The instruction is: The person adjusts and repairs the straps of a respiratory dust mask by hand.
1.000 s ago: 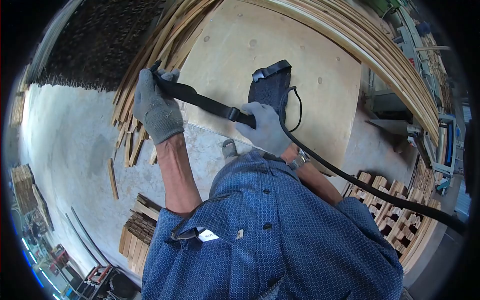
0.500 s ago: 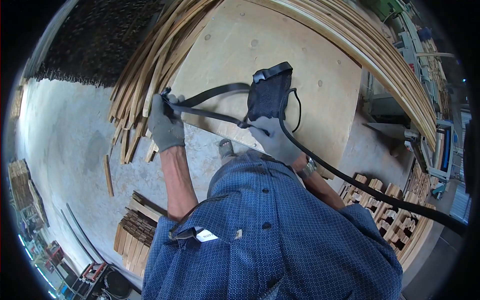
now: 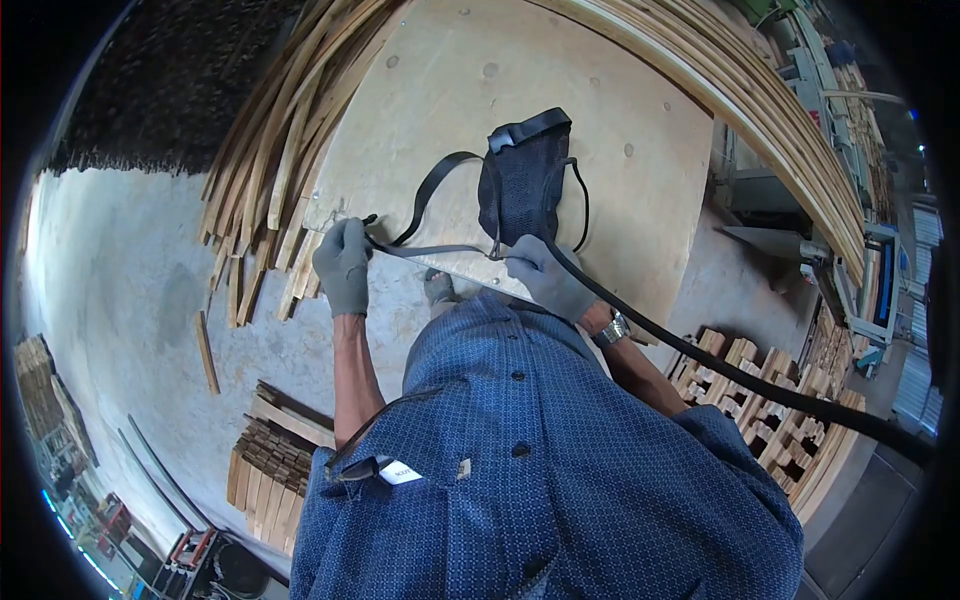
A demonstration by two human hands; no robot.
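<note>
A black mesh pouch point(image 3: 520, 195) with a buckled band across its top lies on a plywood sheet point(image 3: 620, 230). From it a black strap point(image 3: 432, 200) loops out to the left. My left hand point(image 3: 343, 265), in a grey glove, is closed on the strap's far end, where a small dark buckle piece point(image 3: 370, 219) sticks out. My right hand point(image 3: 552, 280), also gloved, pinches the strap close to the pouch's lower end. A thick black cable point(image 3: 690, 352) passes that hand and runs off to the lower right.
Long wooden strips point(image 3: 270, 190) are piled left of the plywood, and more strips point(image 3: 740, 90) curve along its far right side. Stacked wood pieces stand at lower left point(image 3: 270, 460) and lower right point(image 3: 770, 400). Green machinery point(image 3: 810, 90) is at the right.
My left hand has come lower and slightly to the right. The strap between my hands has gone slacker, its upper part bowing into a curve. My right hand keeps its pinch.
</note>
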